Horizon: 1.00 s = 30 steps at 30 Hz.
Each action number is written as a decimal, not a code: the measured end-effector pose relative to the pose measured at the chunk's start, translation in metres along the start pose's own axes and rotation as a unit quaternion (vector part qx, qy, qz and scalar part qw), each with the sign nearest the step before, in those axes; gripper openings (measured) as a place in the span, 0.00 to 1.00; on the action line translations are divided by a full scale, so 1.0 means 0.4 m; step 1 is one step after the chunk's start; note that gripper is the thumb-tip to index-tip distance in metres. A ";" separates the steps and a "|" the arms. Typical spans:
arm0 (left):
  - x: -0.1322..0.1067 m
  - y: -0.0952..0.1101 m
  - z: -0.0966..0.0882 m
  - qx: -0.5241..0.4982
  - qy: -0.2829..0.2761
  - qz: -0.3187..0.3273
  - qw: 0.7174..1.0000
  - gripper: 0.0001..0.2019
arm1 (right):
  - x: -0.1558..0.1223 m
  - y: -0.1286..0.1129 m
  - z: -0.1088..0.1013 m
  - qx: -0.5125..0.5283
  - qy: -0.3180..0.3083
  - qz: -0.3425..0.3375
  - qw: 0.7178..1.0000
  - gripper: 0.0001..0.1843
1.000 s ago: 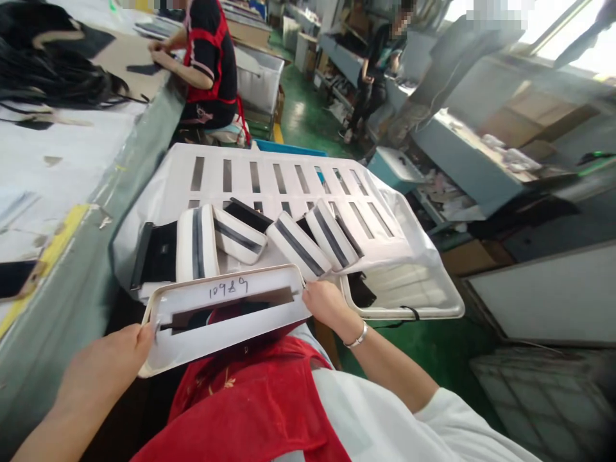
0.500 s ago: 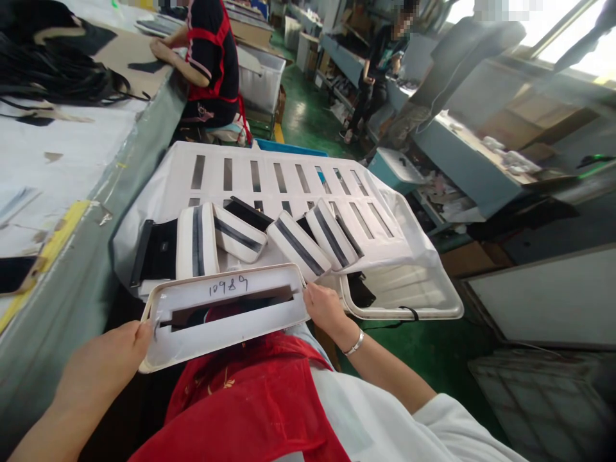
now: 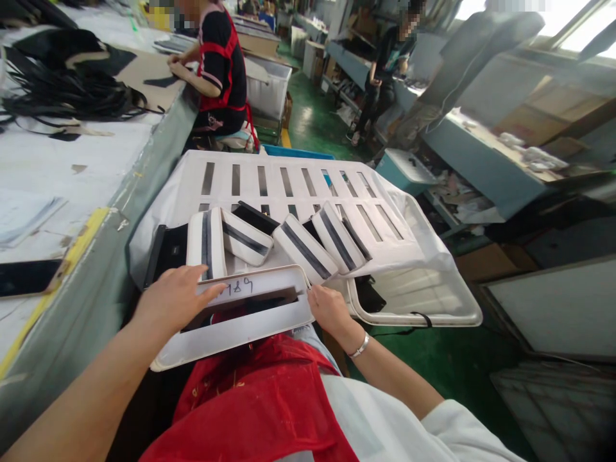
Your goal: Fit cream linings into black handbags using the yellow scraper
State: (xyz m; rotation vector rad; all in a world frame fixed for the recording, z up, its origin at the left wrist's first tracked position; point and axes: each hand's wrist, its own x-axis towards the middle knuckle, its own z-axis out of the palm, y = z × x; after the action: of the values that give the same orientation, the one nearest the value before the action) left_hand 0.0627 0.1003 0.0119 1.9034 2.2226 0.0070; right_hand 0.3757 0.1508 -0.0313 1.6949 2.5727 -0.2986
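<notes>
A shallow white slotted panel (image 3: 269,333) with a raised pale rim lies tilted before my waist, handwritten marks above its long slot. My right hand (image 3: 330,311) is closed on its right end, thumb and fingers pinching the rim. My left hand (image 3: 176,295) lies across the panel's upper left part, covering some of the writing. Its thumb is inside the far rim and its fingers reach beyond it, gripping the edge. Just behind are several white rounded pieces with dark stripes, such as one piece (image 3: 305,250), and a black flat piece (image 3: 168,253).
A white slotted rack top (image 3: 289,160) stands ahead, above a white plastic tub (image 3: 423,314). On the left, a workbench (image 3: 120,147) carries black strips (image 3: 72,90) and a phone (image 3: 31,277). One co-worker (image 3: 221,64) sits at that bench; another person (image 3: 385,77) is farther back right.
My left hand has moved from the panel's left end up and right onto its far rim. My right hand keeps its hold. The view has shifted slightly left.
</notes>
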 end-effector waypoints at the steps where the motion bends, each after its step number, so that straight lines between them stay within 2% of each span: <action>1: 0.040 0.050 0.009 0.013 -0.009 0.057 0.998 0.27 | 0.001 0.001 0.000 -0.001 -0.001 0.001 1.000 0.18; 2: 0.080 0.097 0.019 0.016 -0.023 0.099 0.995 0.27 | 0.002 0.001 -0.001 -0.001 -0.003 0.003 1.000 0.18; 4: 0.148 0.174 0.039 0.028 -0.094 0.153 0.983 0.21 | 0.004 0.002 -0.003 -0.001 -0.008 0.007 1.000 0.17; 7: 0.202 0.226 0.059 0.048 -0.122 0.185 0.974 0.18 | 0.007 0.005 -0.006 0.002 -0.015 0.011 1.000 0.17; 11: 0.196 0.214 0.075 0.065 -0.091 0.227 0.967 0.17 | 0.012 0.009 -0.006 0.012 -0.011 0.007 1.000 0.17; 16: 0.172 0.191 0.103 0.100 -0.005 0.296 0.950 0.14 | 0.022 0.014 -0.010 0.028 -0.003 0.008 1.000 0.17; 20: 0.169 0.189 0.113 0.127 0.031 0.335 0.933 0.12 | 0.028 0.039 -0.014 0.105 -0.008 -0.008 0.994 0.18; 22: 0.167 0.189 0.113 0.137 0.046 0.349 0.926 0.12 | 0.029 0.062 -0.014 0.185 -0.051 -0.022 0.981 0.21; 25: 0.168 0.188 0.112 0.142 0.063 0.366 0.918 0.11 | 0.043 0.108 -0.013 0.347 -0.144 -0.037 0.926 0.27; 26: 0.171 0.187 0.111 0.137 0.063 0.369 0.917 0.11 | 0.055 0.125 -0.013 0.378 -0.149 -0.030 0.913 0.28; 27: 0.175 0.186 0.111 0.129 0.059 0.371 0.918 0.11 | 0.073 0.142 -0.014 0.386 -0.129 -0.011 0.913 0.27; 28: 0.179 0.184 0.112 0.118 0.051 0.371 0.920 0.10 | 0.096 0.157 -0.015 0.369 -0.088 0.016 0.925 0.25; 30: 0.190 0.181 0.115 0.093 0.033 0.366 0.925 0.11 | 0.158 0.184 -0.015 0.278 0.011 0.077 0.958 0.20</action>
State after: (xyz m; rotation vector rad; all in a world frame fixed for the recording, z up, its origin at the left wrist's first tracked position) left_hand 0.1301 0.1803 -0.0348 2.7560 1.4512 -0.0246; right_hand 0.4180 0.2372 -0.0444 2.0456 2.4966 -1.0834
